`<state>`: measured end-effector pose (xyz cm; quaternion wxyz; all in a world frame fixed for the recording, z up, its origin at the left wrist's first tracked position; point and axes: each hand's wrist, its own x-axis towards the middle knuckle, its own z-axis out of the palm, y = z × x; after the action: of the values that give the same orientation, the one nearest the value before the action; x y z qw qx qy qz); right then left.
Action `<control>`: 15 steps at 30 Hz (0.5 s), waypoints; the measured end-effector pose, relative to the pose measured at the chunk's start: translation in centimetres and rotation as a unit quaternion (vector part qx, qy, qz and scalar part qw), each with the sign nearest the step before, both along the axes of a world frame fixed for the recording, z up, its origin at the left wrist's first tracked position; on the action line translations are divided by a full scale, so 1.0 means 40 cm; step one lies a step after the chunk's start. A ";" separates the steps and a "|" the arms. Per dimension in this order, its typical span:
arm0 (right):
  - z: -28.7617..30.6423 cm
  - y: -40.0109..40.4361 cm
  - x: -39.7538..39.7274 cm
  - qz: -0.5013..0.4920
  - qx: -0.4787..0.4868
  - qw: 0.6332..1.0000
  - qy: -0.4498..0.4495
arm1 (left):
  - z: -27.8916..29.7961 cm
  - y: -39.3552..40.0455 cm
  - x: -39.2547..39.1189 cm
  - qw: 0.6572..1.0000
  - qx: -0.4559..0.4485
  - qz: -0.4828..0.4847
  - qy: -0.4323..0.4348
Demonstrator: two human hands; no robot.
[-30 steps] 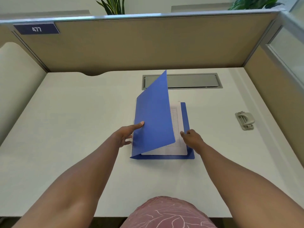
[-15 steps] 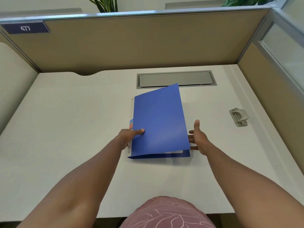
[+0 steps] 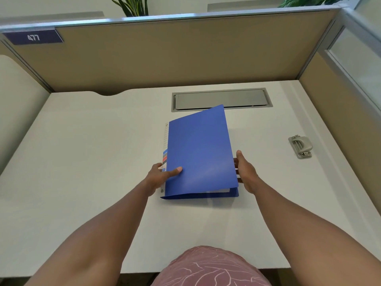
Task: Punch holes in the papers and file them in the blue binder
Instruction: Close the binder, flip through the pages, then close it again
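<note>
The blue binder (image 3: 200,149) lies on the white desk (image 3: 82,162) in front of me, its front cover lowered almost flat over the papers. A thin white edge of the papers (image 3: 218,190) shows in the gap at its near right corner. My left hand (image 3: 162,176) grips the binder's left spine edge, thumb on top of the cover. My right hand (image 3: 244,172) rests against the cover's right edge with fingers spread. A grey hole punch (image 3: 300,146) sits apart on the desk to the right.
A grey cable hatch (image 3: 221,99) is set into the desk just behind the binder. Beige cubicle partitions (image 3: 185,52) wall the desk at the back and on both sides. My pink-clad knee (image 3: 208,267) is below the desk's near edge.
The cover stood upright a second ago with the papers showing; it has swung down to the right over them. My right hand left the papers and moved to the cover's right edge.
</note>
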<state>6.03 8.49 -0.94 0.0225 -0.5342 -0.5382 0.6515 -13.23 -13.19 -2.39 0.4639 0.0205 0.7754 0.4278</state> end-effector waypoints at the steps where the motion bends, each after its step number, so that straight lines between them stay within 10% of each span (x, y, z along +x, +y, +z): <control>1: 0.000 0.000 -0.005 -0.009 -0.004 1.000 0.019 | -0.001 -0.008 0.006 1.000 0.014 -0.010 0.010; 7: 0.010 0.005 -0.039 -0.035 -0.084 0.988 0.125 | -0.013 -0.066 0.054 0.974 0.104 -0.137 0.146; 15: 0.021 -0.014 -0.089 -0.027 -0.146 0.963 0.227 | -0.059 -0.122 0.097 0.950 -0.029 -0.183 0.251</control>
<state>2.47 7.94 -0.08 0.0831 -0.3844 -0.4032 0.8263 -9.34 -18.07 -4.73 0.3249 0.2559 0.8617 0.2940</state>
